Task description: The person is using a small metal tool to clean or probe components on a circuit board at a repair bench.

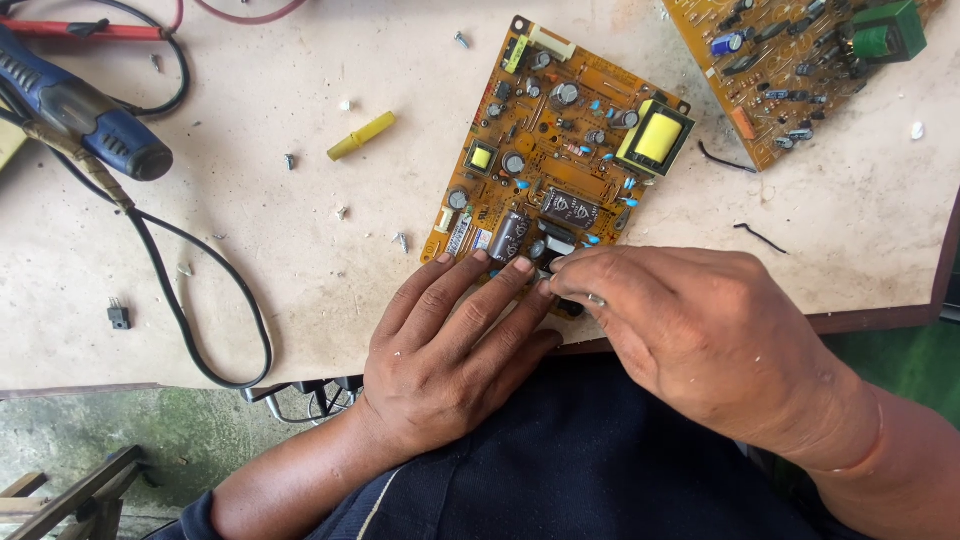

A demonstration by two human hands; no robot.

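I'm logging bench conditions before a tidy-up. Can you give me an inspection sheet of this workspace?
Surface: worn, stained table.
Job's things: orange circuit board lying flat; second board at top right.
Clutter: yellow plastic piece, loose screws, small black part.
Hands: left hand flat on the board's near edge; right hand pinching something small, hidden.
Cables: black cable looping from a blue tool.
Surroundings: concrete floor below.

**Small labels on one circuit board**

The orange circuit board [560, 150] carries a small white rectangular sticker [460, 235] near its lower-left corner, and beside it what may be a second blue-white label [482, 240]. No packages, signs or screens show.
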